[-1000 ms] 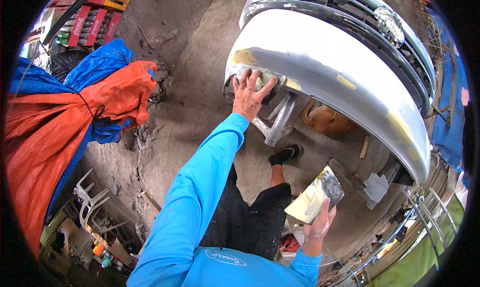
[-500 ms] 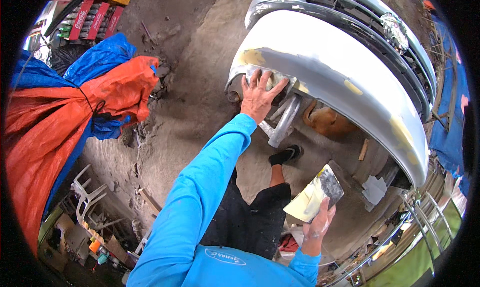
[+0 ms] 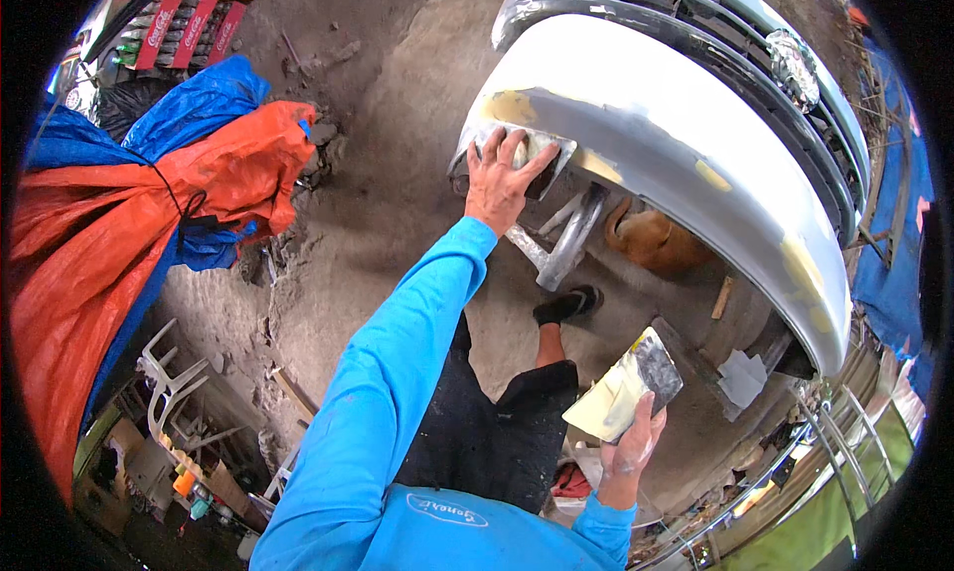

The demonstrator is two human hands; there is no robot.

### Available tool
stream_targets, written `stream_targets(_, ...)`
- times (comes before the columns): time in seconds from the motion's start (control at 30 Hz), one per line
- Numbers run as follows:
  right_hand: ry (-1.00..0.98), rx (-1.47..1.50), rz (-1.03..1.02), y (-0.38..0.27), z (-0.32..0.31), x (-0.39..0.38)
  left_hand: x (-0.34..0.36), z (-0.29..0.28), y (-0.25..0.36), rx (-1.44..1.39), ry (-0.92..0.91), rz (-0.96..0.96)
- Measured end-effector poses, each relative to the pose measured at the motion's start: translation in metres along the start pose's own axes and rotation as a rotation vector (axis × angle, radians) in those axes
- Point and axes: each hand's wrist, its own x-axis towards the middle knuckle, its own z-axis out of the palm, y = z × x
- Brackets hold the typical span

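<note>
A silver-grey car bumper (image 3: 636, 94) with yellowish putty patches rests on a metal stand (image 3: 571, 238). My left hand (image 3: 500, 178) reaches up to the bumper's lower left corner. Its fingers press a flat, pale putty spreader (image 3: 559, 158) against the surface, covering part of it. A streak of yellow putty (image 3: 599, 167) lies just right of the spreader. Low at the right, away from the bumper, my right hand (image 3: 634, 444) grips a putty board (image 3: 616, 392). Cream-yellow putty covers much of that board, and its far right corner is dark grey.
A brown dog (image 3: 656, 241) lies beneath the bumper, near my shoe (image 3: 568, 305). Orange and blue tarps (image 3: 169, 193) bulge at the left. A white plastic chair (image 3: 174, 382) stands below them. Red bottle crates (image 3: 194, 29) are at the far left, and metal rails (image 3: 845, 442) at the right.
My left hand has slid slightly left and toward me with the spreader, showing more of its edge and the putty streak beside it. My right hand and the board have barely moved.
</note>
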Motion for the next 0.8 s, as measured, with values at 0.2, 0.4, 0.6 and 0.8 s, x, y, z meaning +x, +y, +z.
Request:
stream_targets(0.2,0.049,-0.023,-0.015,0.001,0.003,0.0,-0.023,0.013,-0.002,-0.011,-0.024,0.029)
stream_targets(0.4,0.039,-0.028,-0.013,-0.003,0.009,-0.004,-0.028,-0.006,0.004,-0.038,0.012,0.047)
stream_targets(0.6,-0.001,-0.016,-0.019,0.001,0.006,-0.002,0.0,0.003,0.01,-0.006,-0.022,0.01)
stream_targets(0.8,0.028,-0.034,-0.025,0.006,0.001,0.0,-0.026,-0.002,0.01,0.016,-0.116,0.051)
